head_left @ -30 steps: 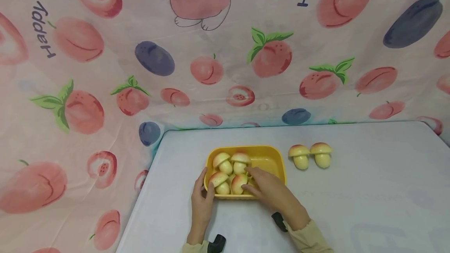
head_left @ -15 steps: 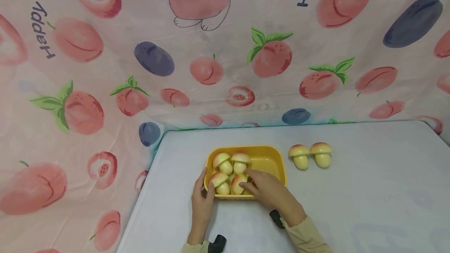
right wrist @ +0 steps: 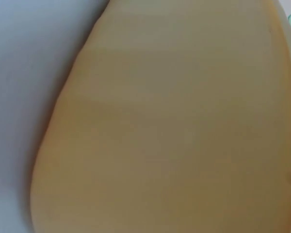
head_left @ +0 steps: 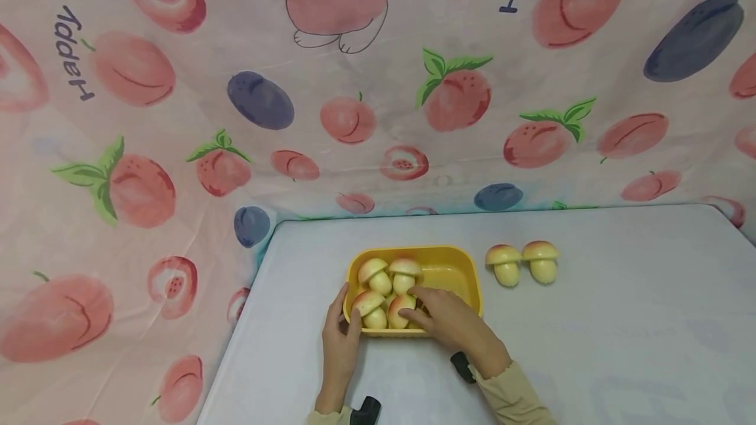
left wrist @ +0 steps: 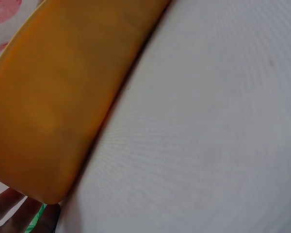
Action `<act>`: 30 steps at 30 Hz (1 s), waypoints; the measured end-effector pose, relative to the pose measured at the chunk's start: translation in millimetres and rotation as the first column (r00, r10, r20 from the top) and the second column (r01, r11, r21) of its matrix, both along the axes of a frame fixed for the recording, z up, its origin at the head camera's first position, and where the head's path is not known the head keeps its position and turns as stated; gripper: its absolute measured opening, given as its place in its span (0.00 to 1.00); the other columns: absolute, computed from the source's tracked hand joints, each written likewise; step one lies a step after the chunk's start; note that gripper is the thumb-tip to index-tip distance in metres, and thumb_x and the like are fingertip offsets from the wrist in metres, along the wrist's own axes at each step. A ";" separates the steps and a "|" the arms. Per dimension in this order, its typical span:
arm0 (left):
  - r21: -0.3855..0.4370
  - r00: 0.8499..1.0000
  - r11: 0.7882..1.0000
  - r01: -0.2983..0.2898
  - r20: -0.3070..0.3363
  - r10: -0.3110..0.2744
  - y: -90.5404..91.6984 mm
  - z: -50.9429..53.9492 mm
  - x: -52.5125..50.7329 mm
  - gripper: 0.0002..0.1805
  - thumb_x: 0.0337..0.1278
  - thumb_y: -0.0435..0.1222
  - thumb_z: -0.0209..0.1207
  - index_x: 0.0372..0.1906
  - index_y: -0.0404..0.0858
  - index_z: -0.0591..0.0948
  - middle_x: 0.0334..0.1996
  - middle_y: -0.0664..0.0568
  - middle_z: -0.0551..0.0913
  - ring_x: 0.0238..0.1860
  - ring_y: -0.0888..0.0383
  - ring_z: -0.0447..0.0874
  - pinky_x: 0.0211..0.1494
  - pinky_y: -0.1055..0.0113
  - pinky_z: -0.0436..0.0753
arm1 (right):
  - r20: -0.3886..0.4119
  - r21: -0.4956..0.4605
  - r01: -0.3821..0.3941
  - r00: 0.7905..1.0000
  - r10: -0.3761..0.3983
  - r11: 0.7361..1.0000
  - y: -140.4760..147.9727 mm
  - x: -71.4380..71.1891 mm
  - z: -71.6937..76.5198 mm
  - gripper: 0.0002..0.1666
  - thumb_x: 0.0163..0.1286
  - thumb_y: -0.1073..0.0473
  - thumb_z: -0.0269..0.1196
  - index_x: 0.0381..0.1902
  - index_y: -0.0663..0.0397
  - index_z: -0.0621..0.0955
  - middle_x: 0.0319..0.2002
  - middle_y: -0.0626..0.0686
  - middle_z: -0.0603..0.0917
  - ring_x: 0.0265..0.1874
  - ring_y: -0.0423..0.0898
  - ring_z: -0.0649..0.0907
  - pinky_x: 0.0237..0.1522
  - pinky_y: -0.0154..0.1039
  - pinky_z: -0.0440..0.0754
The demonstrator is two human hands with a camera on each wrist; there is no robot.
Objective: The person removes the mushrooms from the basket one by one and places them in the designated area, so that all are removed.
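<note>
A yellow tray [head_left: 449,274] on the white table holds several toy mushrooms with yellow stems and reddish caps, grouped in its left half. My left hand [head_left: 340,340] grips the tray's left front corner, thumb over the rim and fingers along the outer side; some of its fingers [left wrist: 19,213] show past the tray wall [left wrist: 63,97] in the left wrist view. My right hand [head_left: 457,323] reaches over the front rim and pinches the front right toy mushroom [head_left: 398,313] between thumb and fingers. Part of that mushroom is hidden by the hand. The tray wall [right wrist: 160,121] fills most of the right wrist view.
Two more toy mushrooms, a left one [head_left: 504,266] and a right one [head_left: 541,262], lie side by side on the table to the right of the tray. A fruit-print cloth [head_left: 354,169] hangs behind the table [head_left: 620,320] and along its left side.
My right hand has shifted slightly left, its thumb and fingers closing in on the front right toy mushroom. The left hand, the tray and the other mushrooms stay in place.
</note>
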State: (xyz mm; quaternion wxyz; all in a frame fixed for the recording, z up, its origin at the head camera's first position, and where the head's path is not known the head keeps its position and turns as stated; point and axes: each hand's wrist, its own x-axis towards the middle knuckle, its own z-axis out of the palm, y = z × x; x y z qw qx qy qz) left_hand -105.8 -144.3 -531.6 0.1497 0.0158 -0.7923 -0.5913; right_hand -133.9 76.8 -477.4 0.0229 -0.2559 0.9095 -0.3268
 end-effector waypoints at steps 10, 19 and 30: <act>0.011 1.000 1.000 0.003 0.016 -0.003 1.5 1.7 0.4 0.26 0.74 0.36 0.53 0.73 0.45 0.68 0.71 0.48 0.69 0.71 0.52 0.65 0.61 0.79 0.69 | 0.040 -0.036 -0.010 0.999 0.011 0.999 1.8 -0.3 -1.1 0.18 0.70 0.40 0.61 0.33 0.46 0.75 0.19 0.41 0.65 0.19 0.34 0.65 0.26 0.33 0.66; -0.002 0.999 1.000 0.019 -0.028 -0.019 -2.0 -3.7 0.2 0.26 0.74 0.39 0.54 0.73 0.49 0.68 0.70 0.50 0.69 0.71 0.53 0.65 0.62 0.76 0.71 | 0.053 -0.074 0.009 0.999 -0.005 0.997 2.9 -0.5 -1.4 0.28 0.70 0.39 0.61 0.54 0.55 0.80 0.35 0.45 0.84 0.33 0.38 0.81 0.38 0.39 0.80; -0.015 0.999 1.000 0.009 -0.040 -0.009 -0.5 -5.0 -0.1 0.27 0.73 0.35 0.54 0.73 0.44 0.67 0.70 0.46 0.69 0.70 0.49 0.67 0.59 0.78 0.72 | 0.015 -0.040 0.066 0.998 -0.066 0.997 8.9 1.4 6.4 0.31 0.69 0.36 0.61 0.56 0.54 0.80 0.28 0.41 0.76 0.29 0.37 0.74 0.35 0.36 0.73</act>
